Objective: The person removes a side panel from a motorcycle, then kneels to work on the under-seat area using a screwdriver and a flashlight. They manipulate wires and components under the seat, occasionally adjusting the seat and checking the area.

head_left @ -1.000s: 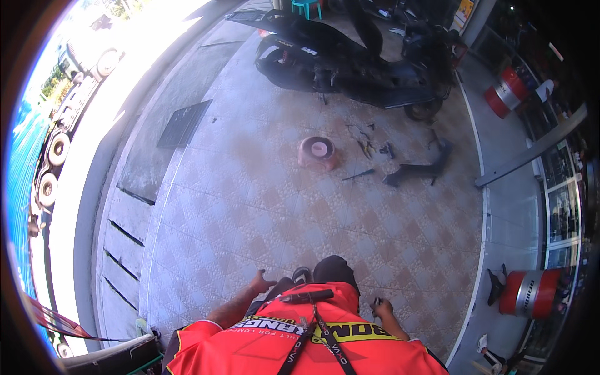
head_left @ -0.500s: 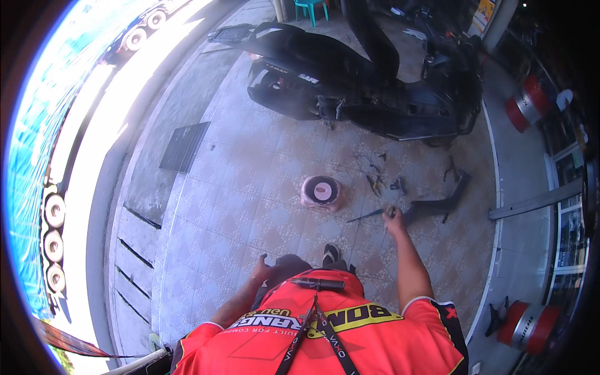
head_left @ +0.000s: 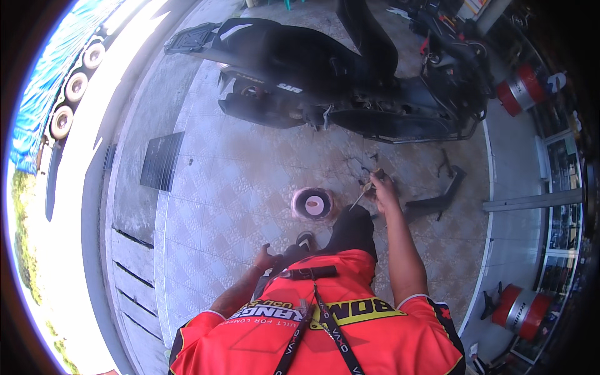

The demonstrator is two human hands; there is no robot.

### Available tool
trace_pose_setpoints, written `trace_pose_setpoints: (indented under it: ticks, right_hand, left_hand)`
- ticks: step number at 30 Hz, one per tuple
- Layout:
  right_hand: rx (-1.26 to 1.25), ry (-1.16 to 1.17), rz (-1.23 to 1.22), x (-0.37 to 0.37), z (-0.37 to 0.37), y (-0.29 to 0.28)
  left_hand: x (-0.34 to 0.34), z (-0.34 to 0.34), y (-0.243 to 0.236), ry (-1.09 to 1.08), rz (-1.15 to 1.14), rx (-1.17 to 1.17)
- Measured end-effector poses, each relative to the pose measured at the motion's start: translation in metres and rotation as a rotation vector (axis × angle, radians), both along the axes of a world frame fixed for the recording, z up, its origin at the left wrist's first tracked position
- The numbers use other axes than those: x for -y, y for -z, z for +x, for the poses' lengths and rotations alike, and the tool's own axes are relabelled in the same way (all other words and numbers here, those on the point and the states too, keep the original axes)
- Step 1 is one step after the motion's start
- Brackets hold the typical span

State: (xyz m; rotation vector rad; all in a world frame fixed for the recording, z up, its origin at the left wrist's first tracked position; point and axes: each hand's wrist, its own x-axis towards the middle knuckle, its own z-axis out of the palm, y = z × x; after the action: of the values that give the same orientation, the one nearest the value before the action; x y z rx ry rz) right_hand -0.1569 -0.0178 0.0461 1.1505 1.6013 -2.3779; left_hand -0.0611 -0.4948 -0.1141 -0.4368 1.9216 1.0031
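Observation:
My right hand [head_left: 385, 192] is closed on a screwdriver [head_left: 360, 199], its thin shaft slanting down and to the left above my bent right knee. The handle end shows above my fingers. My left hand [head_left: 267, 257] hangs beside my left thigh, fingers apart and nothing visible in it. Between the hands and farther off stands a low pink stool [head_left: 297, 207] with a dark ring on its top. Beyond it is a large black scooter [head_left: 300, 62] with some of its inner parts showing.
A dark curved panel [head_left: 431, 205] lies on the tiled floor [head_left: 231, 169] to my right, near a few loose small parts. Red and silver drums [head_left: 520, 312] stand along the right side. A dark grate [head_left: 161, 161] lies at left, before the road and a truck [head_left: 69, 94].
My right hand has moved up and slightly left with the screwdriver, whose shaft now tilts more steeply downward. My right knee has come forward, and the view has shifted closer to the scooter.

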Motion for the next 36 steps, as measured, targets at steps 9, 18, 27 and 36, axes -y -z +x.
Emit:
trace_pose_setpoints:
  ticks: [9, 18, 27, 36]
  right_hand:
    - [-0.154, -0.038, -0.003, -0.067, -0.209, 0.046]
    - [-0.141, -0.13, -0.08, -0.17, -0.469, 0.122]
    - [-0.349, -0.292, 0.686, -0.234, -0.574, 0.25]
    - [-0.479, -0.217, 0.798, -0.275, -0.616, 0.274]
  left_hand:
    - [-0.057, -0.09, 0.014, -0.06, -0.125, 0.035]
    - [-0.207, -0.218, -0.064, -0.029, -0.343, -0.046]
    - [-0.286, -0.31, -0.071, 0.053, -0.382, -0.291]
    - [-0.327, -0.396, -0.01, 0.157, -0.181, -0.507]
